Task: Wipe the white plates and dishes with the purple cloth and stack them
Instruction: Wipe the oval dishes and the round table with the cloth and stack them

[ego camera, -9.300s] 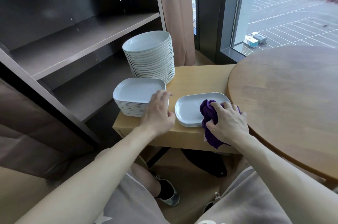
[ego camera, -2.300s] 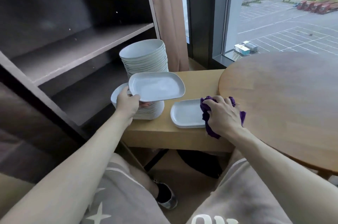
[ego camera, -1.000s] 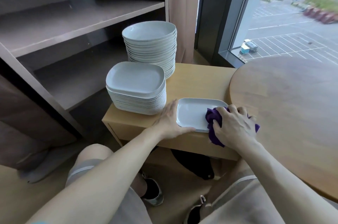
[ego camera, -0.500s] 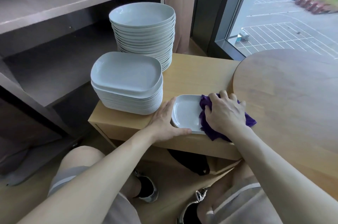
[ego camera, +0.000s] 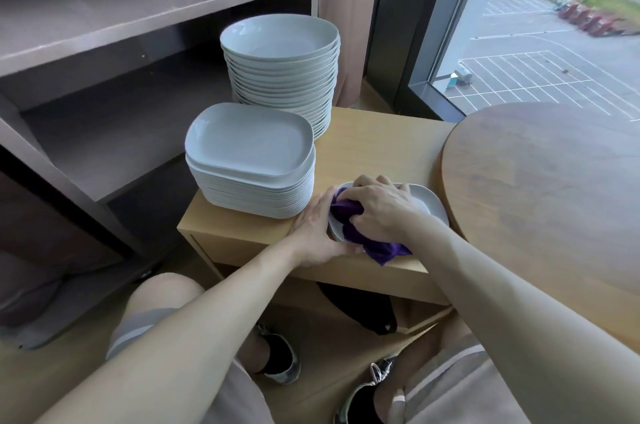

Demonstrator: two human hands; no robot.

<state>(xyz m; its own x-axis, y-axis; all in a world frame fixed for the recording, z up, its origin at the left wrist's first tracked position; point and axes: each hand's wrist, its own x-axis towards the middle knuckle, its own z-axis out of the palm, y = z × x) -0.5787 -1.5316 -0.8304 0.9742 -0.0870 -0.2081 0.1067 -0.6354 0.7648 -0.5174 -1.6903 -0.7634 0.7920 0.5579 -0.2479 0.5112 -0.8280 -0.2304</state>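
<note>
Wiping is seen: the purple cloth (ego camera: 379,252) is clenched in the right grip (ego camera: 381,212) and pressed onto the white plate (ego camera: 431,207), which is steadied at its rim by the left grip (ego camera: 311,236), fingers laid fairly straight. The plate is set at the tabletop's (ego camera: 374,146) front edge, so it could be pushed off by a hard stroke, and the plate stack (ego camera: 249,150) just beside could be knocked. Behind, stacked bowls (ego camera: 280,46), dark shelves (ego camera: 138,8), a round table (ego camera: 554,202) and a window (ego camera: 540,42) are seen.

I count two stacks, round bowls (ego camera: 280,39) at twelve o'clock and rectangular plates (ego camera: 249,143) at ten, one separate plate (ego camera: 431,207), one purple cloth (ego camera: 382,250).
</note>
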